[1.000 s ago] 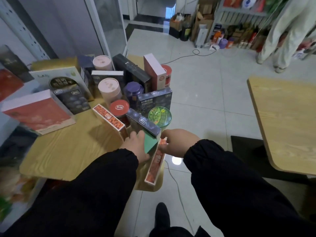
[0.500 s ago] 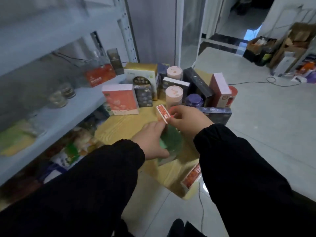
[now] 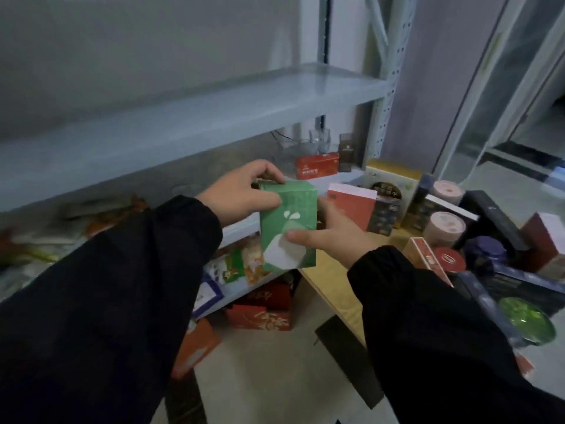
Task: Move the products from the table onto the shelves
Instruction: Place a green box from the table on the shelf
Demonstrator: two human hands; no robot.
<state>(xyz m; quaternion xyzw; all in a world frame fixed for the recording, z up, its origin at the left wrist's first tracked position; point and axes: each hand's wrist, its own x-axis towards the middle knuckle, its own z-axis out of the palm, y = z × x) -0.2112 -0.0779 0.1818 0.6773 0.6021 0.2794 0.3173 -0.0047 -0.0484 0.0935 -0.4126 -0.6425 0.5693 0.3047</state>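
Observation:
A green box with a white leaf mark [image 3: 289, 221] is held upright in the air between both hands, in front of the grey metal shelves [image 3: 195, 114]. My left hand [image 3: 244, 194] grips its top left corner, fingers curled over the upper edge. My right hand [image 3: 331, 237] holds its right side, thumb pressed on the front face. The box hangs left of the wooden table [image 3: 336, 280], level with the middle shelf. More products stand on the table: a red-and-white box [image 3: 351, 206], pink tubs [image 3: 443, 228], a purple jar [image 3: 486, 255], dark boxes.
The upper shelf board is bare. The middle shelf holds a red box [image 3: 318, 166], a dark carton [image 3: 347, 151] and glassware at its right end. Bags and red boxes [image 3: 260, 313] fill the lower shelves and floor. A shelf upright [image 3: 388, 96] stands beside the table.
The green box has been lifted off the table and carried left toward the shelves. My view has turned left, so the shelves now fill the frame and the table lies at the right.

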